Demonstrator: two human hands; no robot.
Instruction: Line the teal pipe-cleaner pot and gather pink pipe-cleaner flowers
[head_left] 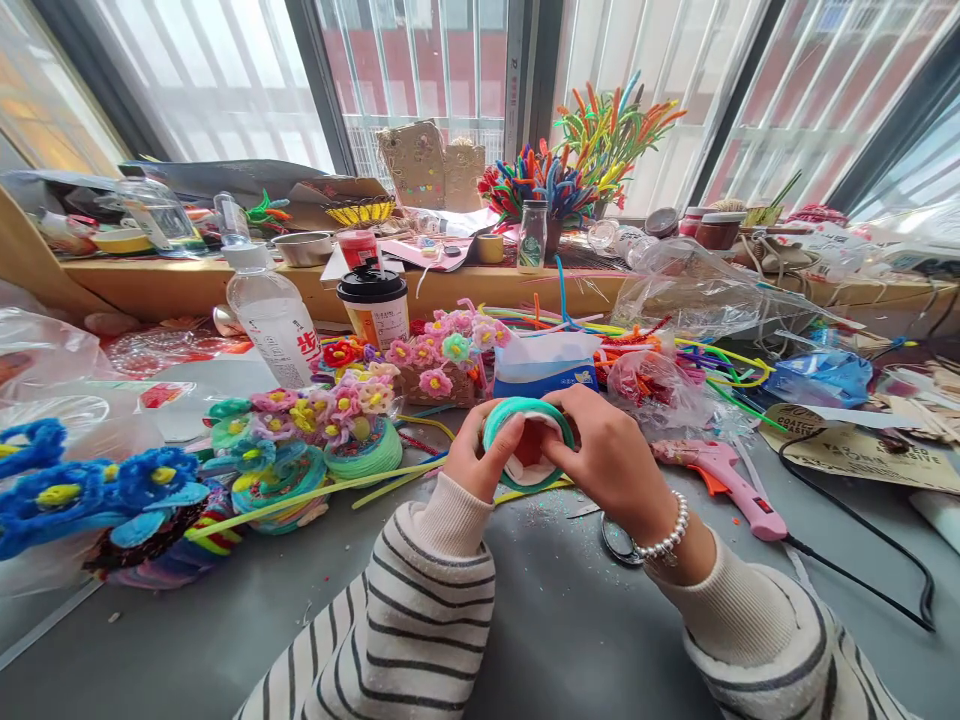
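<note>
On the grey desk (585, 640), a bottle (270, 320) stands at ten o'clock from the teal pot (525, 406); a pink glue gun (739, 490) lies at three. Left hand (474, 448) and right hand (611, 442) hold the pot between them, thumbs at its rim; scissors (622, 559) lie between four and five.

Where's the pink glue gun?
The pink glue gun lies on the grey table, right of centre in the head view, just right of the right hand.
</note>
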